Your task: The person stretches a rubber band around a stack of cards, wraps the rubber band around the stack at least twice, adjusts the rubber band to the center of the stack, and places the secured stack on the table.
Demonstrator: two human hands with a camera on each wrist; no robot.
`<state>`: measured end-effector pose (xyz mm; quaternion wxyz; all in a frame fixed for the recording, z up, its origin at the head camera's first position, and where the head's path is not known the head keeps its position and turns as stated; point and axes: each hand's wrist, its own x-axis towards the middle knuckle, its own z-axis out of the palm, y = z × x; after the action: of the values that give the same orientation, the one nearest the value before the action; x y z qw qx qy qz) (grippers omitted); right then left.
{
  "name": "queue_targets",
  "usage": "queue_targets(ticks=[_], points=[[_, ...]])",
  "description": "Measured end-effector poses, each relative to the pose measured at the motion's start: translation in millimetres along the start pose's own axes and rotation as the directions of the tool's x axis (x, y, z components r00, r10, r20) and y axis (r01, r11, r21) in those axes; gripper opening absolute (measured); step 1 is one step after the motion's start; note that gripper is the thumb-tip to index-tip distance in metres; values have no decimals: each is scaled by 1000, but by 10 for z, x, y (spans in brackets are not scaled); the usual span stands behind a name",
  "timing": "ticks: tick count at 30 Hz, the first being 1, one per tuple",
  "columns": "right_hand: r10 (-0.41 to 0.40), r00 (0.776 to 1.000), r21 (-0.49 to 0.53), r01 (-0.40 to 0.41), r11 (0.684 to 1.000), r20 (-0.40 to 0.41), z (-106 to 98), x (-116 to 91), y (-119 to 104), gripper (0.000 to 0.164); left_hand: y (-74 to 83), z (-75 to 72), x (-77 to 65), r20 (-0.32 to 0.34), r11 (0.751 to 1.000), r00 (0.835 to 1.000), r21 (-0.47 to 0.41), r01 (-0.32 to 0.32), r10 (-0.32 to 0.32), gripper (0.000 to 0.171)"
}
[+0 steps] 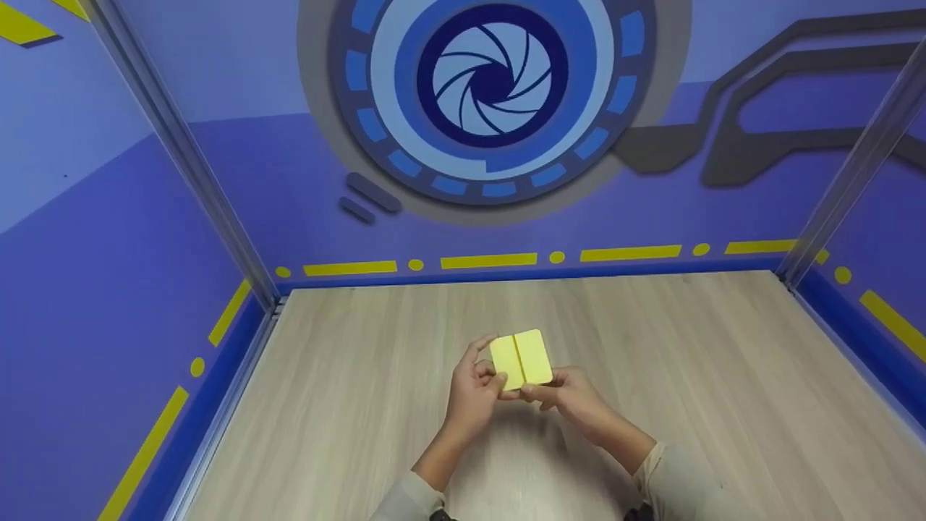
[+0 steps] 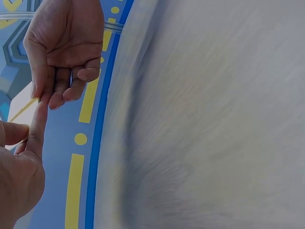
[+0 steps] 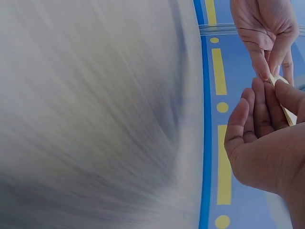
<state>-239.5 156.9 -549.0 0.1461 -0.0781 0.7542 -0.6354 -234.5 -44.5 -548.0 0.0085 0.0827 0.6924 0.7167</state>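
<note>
A thin, flat yellow square [image 1: 534, 356] with rounded corners and a darker line down its middle is held up over the table, slightly tilted. My left hand [image 1: 472, 394] pinches its left side, thumb on the face near the lower left corner. My right hand [image 1: 579, 404] grips the lower right edge with its thumb in front and fingers behind. Seen nearly edge-on in the right wrist view, the square [image 3: 288, 114] looks like a slim pale sheet between both hands. Mostly hidden by the fingers, it shows only partly in the left wrist view.
A light wood-grain table [image 1: 347, 405] spreads under the hands. Blue and purple printed panels [image 1: 246, 181] with yellow dashes enclose it at the back and sides. Metal posts [image 1: 181, 159] stand in the back corners.
</note>
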Motion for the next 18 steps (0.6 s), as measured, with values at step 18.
queue_targets(ticks=[18], points=[[-264, 958, -469, 183, 864, -112, 13, -170, 115, 59, -114, -106, -72, 16, 999, 999, 7, 47, -47, 72]])
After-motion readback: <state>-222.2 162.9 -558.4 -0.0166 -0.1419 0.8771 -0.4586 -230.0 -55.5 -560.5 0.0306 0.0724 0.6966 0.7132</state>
